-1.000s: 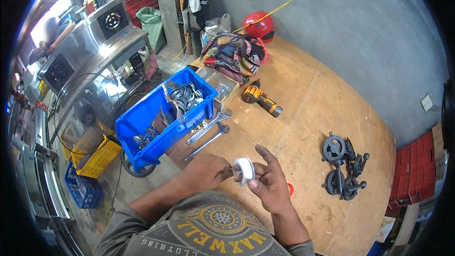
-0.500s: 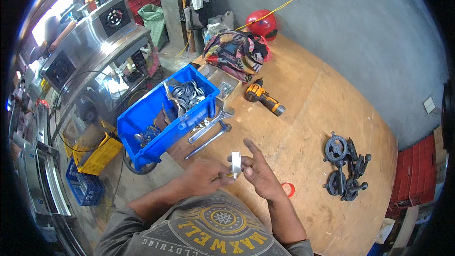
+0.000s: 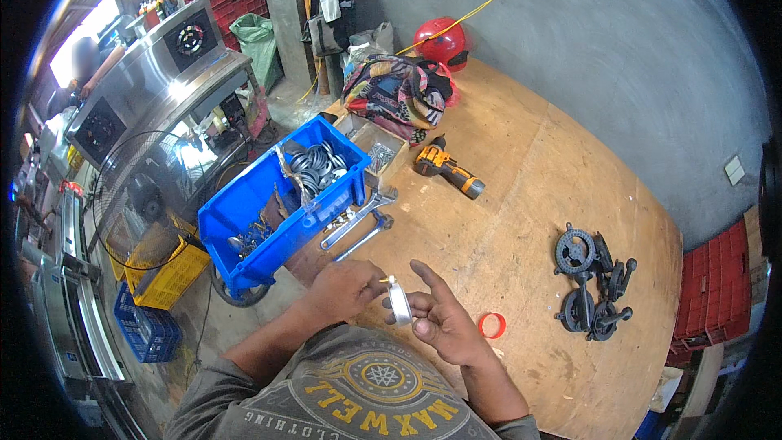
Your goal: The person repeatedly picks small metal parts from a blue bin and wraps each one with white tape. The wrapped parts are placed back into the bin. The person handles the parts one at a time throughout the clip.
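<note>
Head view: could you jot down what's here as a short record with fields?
Surface: wooden plywood table
Left hand: pinching a small brass-coloured part against the white roll
Right hand: fingers spread, holding the small white tape roll
Near the hands: red plastic ring; two steel wrenches
Left side: blue plastic bin of metal parts
Further off: yellow cordless drill; black cast-iron wheels
</note>
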`<state>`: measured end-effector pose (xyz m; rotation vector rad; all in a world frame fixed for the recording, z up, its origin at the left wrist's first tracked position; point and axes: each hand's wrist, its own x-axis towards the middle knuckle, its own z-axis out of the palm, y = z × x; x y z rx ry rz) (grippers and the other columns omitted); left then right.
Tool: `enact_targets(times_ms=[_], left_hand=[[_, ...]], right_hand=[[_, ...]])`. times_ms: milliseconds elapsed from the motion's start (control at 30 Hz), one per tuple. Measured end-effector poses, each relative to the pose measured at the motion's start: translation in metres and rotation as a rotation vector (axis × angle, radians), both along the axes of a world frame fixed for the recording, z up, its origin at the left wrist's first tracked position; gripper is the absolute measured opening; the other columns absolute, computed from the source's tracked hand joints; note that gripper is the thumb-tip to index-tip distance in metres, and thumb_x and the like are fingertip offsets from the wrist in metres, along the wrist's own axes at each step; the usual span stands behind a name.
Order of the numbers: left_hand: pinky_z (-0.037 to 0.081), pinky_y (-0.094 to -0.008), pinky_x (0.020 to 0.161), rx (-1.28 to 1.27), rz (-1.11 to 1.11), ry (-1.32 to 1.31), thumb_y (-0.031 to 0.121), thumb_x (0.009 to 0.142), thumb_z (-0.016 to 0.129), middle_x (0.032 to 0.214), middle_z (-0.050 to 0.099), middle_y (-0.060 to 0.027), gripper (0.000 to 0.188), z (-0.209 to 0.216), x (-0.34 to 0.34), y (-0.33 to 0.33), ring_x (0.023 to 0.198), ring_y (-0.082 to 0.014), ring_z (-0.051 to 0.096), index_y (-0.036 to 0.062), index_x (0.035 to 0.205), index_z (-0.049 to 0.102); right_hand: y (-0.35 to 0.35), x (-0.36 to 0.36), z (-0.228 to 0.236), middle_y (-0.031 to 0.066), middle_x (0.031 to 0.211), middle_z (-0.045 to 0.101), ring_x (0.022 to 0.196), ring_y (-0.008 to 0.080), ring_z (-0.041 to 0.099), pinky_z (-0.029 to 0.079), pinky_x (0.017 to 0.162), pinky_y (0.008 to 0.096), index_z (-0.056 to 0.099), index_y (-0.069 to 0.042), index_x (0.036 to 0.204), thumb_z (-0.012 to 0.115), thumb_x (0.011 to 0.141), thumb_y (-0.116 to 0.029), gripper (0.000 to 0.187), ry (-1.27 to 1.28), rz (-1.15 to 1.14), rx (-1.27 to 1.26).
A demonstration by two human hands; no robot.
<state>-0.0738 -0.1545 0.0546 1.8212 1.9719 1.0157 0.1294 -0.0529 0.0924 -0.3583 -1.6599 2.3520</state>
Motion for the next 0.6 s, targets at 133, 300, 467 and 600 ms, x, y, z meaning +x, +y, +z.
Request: enact_targets(times_ms=[133, 300, 467, 600], left_hand=[[0.050, -0.0484, 0.071, -0.032, -0.071, 0.050, 0.016, 0.081, 0.067, 0.080, 0.065, -0.0172, 0.015, -0.004, 0.008, -0.003, 0.080, -0.0371, 0.065, 0.0052, 0.090, 0.061], [0.050, -0.0476, 0.065, 0.032, -0.134, 0.118, 0.018, 0.080, 0.070, 0.078, 0.065, -0.0160, 0.016, 0.000, 0.016, -0.005, 0.074, -0.0362, 0.065, 0.0039, 0.085, 0.062], [0.050, -0.0467, 0.064, 0.052, -0.244, 0.181, 0.021, 0.081, 0.072, 0.079, 0.065, -0.0145, 0.021, 0.004, 0.022, -0.009, 0.075, -0.0345, 0.066, 0.0035, 0.088, 0.064], [0.050, -0.0461, 0.067, 0.084, -0.198, 0.063, 0.020, 0.084, 0.070, 0.080, 0.065, -0.0133, 0.017, 0.001, 0.025, -0.011, 0.078, -0.0335, 0.065, 0.0048, 0.088, 0.063]], right_hand=[[0.010, -0.004, 0.008, 0.0239, 0.119, 0.063, 0.108, 0.0300, 0.063, 0.041, 0.101, 0.0436, 0.007, 0.000, 0.153, 0.069, 0.088, -0.043, 0.100, 0.008, -0.003, 0.054], [0.024, -0.012, 0.009, 0.0229, 0.113, 0.064, 0.103, 0.0273, 0.064, 0.046, 0.096, 0.0402, 0.006, 0.002, 0.153, 0.065, 0.091, -0.044, 0.097, 0.067, -0.044, 0.043], [0.037, -0.026, -0.001, 0.0225, 0.112, 0.064, 0.099, 0.0257, 0.066, 0.050, 0.090, 0.0390, 0.010, 0.000, 0.153, 0.062, 0.093, -0.044, 0.091, 0.028, -0.099, 0.036], [0.035, -0.033, -0.010, 0.0217, 0.112, 0.065, 0.103, 0.0262, 0.065, 0.049, 0.092, 0.0392, 0.014, 0.000, 0.153, 0.061, 0.092, -0.050, 0.091, -0.026, -0.093, 0.056]])
